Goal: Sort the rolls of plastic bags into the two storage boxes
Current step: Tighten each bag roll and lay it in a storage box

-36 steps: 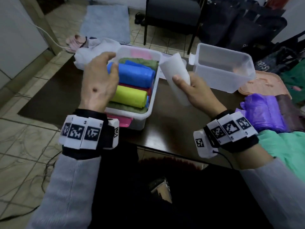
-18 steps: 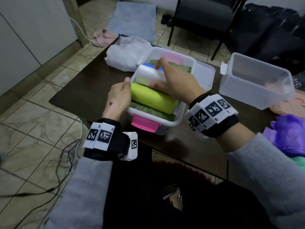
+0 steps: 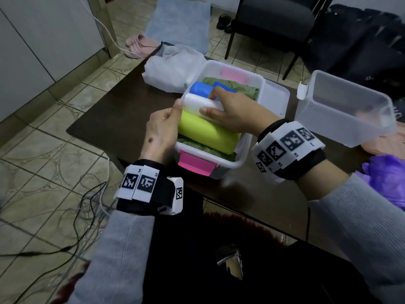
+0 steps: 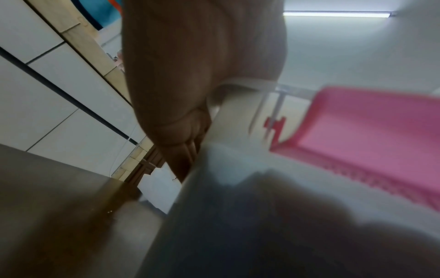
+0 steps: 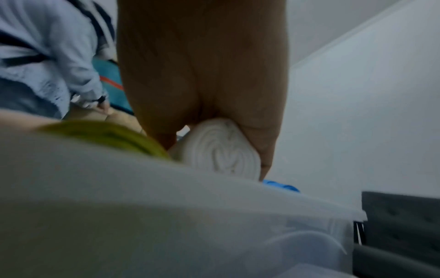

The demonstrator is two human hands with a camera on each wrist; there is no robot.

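A clear storage box (image 3: 245,148) with a pink latch (image 3: 196,165) stands at the table's front left. It holds a yellow-green roll (image 3: 206,132), blue rolls (image 3: 199,89) and green bags (image 3: 236,89). My right hand (image 3: 209,103) grips a white roll (image 3: 194,103) lying between the blue and yellow-green rolls; the right wrist view shows its spiral end (image 5: 223,154). My left hand (image 3: 173,115) holds the box's left wall, thumb over the rim and fingers (image 4: 185,150) outside. A second clear box (image 3: 341,106) stands at the right, with nothing visible inside it.
A white plastic bag (image 3: 173,66) lies behind the full box and a clear lid (image 3: 276,97) to its right. Purple bags (image 3: 385,174) are heaped at the right edge. A dark chair (image 3: 274,20) stands beyond the table, and cables (image 3: 87,207) trail on the tiled floor.
My right hand has carried the white roll from above the table into the left box, onto the other rolls. My left hand has left the blue roll and taken the box's left wall.
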